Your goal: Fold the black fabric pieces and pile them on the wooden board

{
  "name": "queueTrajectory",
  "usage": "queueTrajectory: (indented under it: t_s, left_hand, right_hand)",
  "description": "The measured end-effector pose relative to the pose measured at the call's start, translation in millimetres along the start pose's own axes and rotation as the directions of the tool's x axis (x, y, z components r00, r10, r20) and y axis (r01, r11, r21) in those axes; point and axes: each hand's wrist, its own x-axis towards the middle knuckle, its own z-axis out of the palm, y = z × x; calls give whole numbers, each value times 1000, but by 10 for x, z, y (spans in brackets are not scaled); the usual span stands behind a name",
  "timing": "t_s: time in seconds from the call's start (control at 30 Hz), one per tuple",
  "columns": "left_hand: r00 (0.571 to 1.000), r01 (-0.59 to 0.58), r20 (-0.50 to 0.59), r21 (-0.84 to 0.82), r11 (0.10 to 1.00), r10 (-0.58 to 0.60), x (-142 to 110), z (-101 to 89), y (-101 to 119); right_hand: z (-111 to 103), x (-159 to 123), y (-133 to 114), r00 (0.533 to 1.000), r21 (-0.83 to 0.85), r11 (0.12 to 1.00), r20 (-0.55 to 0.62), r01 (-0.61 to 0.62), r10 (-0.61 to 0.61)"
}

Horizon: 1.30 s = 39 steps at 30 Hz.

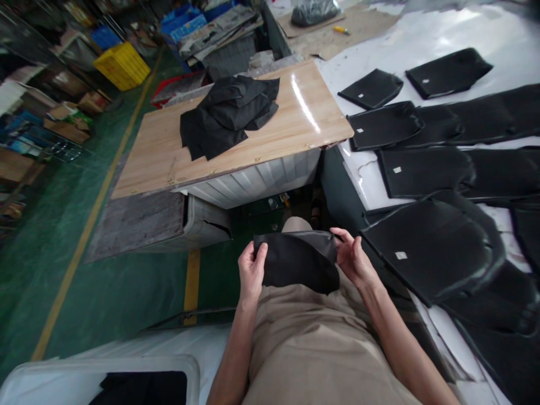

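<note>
A black sheet piece, perhaps leather or fabric [295, 260], is stretched in front of my lap, its upper right part showing a greyer face. My left hand [252, 270] pinches its upper left corner, thumb in front and fingers behind. At the right edge is my right hand [354, 256], its thumb raised away from the piece and its index finger extended to the top corner. Some of the other right fingertips are hard to make out against the edge. A heap of similar black pieces [230, 109] lies on the wooden board [156, 149] ahead.
On the white-topped table [367, 174] to my right lie several black panels [434, 242] with small white labels. A white bin [198, 374] holding dark material stands at lower left. Beyond are a yellow crate [122, 66] and a yellow-handled tool [341, 30]. Green floor runs along the left.
</note>
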Motion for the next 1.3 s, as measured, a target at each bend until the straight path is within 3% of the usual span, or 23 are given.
queueTrajectory:
  t_s: [0.13, 0.23, 0.37, 0.6, 0.8, 1.03, 1.3]
  left_hand:
    - [1000, -28, -12, 48, 998, 29, -19, 8, 31]
    - [999, -27, -20, 67, 997, 28, -21, 9, 20]
    - [999, -41, -12, 83, 996, 42, -21, 4, 7]
    - [1000, 7, -18, 12, 1000, -7, -26, 20, -52]
    - [999, -5, -39, 14, 1000, 5, -30, 42, -86]
    - [995, -35, -89, 26, 999, 37, -19, 47, -89]
    - [993, -63, -100, 50, 997, 68, -30, 71, -34]
  right_hand:
    - [4, -60, -56, 983, -164, 970, 85, 178, -165]
    - [13, -77, -88, 961, -305, 915, 165, 264, -223]
    - [42, -65, -87, 966, -467, 847, 85, 254, -243]
    - [119, -59, -23, 953, -411, 884, -104, 221, -286]
    - [239, -50, -32, 909, -408, 876, -207, 257, -363]
    - [254, -74, -96, 906, -451, 860, -216, 240, -365]
    - [304, -110, -167, 860, -483, 809, -194, 335, -472]
